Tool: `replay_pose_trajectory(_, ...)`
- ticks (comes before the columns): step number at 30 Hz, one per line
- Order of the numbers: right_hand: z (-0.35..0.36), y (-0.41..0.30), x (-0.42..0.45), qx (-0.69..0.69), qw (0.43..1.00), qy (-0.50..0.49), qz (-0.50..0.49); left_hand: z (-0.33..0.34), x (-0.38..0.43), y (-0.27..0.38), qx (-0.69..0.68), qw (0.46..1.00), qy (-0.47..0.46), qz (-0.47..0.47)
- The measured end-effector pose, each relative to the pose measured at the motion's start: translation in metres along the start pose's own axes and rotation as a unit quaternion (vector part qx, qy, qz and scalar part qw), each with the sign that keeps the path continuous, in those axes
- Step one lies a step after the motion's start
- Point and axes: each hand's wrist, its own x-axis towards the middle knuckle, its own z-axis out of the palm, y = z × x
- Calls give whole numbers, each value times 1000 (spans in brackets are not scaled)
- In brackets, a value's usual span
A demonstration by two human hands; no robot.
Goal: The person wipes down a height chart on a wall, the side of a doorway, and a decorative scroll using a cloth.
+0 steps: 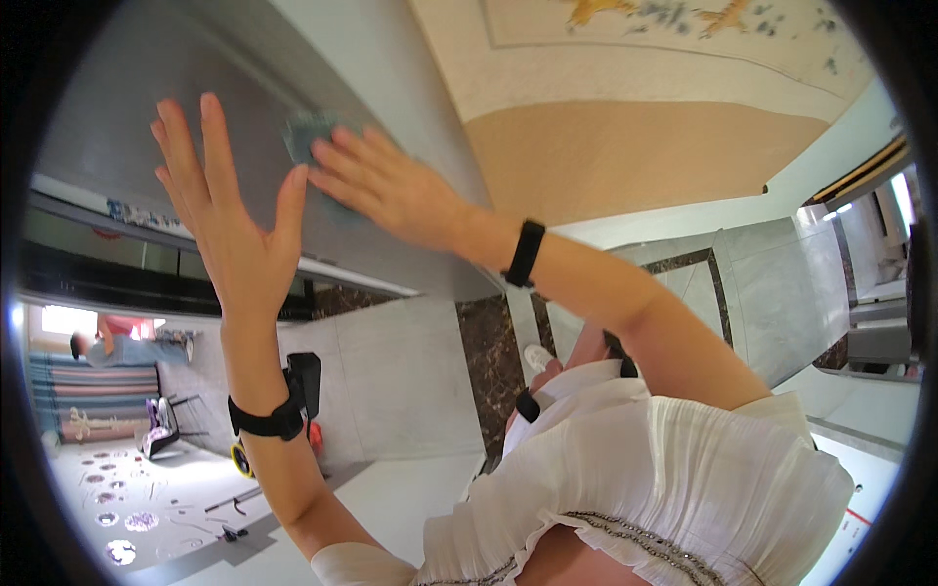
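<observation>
A broad grey panel point(95, 132), apparently a door, fills the upper left. On its face my right hand point(396, 190) holds a grey-green cloth point(300, 135) flat beneath its fingers. The hand covers much of the cloth. To the left of it, my left hand point(238, 234) is raised with fingers spread and nothing in it. Whether its fingertips touch the panel I cannot tell. A black strap goes round each of my wrists.
Right of the panel is a beige wall point(623, 161) with a painted picture point(659, 36). Below lie grey floor tiles point(396, 366) with a dark marbled strip point(487, 351). At the far left, another person point(139, 348) stands near a striped curtain point(102, 388) and a chair point(157, 432).
</observation>
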Motion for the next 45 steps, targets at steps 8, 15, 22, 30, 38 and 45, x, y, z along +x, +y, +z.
replay_pose_trajectory(8, -3, 14, -114, 96, 982, -162, 0, 4, 51, 47, 16, 999, -4, 30)
replay_pose_trajectory(15, -72, 38, -222, 369, 769, -423, 307, 22, 59, 92, -41, 997, 22, -58)
replay_pose_trajectory(22, -182, 109, -221, 409, 723, -395, 393, 97, 72, 112, -266, 900, -26, -343)
replay_pose_trajectory(30, -254, 128, -196, 418, 737, -239, 473, 144, 65, 122, -314, 835, -19, -452)
replay_pose_trajectory(38, -283, 181, -148, 313, 849, -92, 416, 156, 55, 120, -246, 863, -1, -441)
replay_pose_trajectory(45, -437, 283, -269, 108, 660, 376, 641, 146, 34, 114, -200, 887, -5, -415)
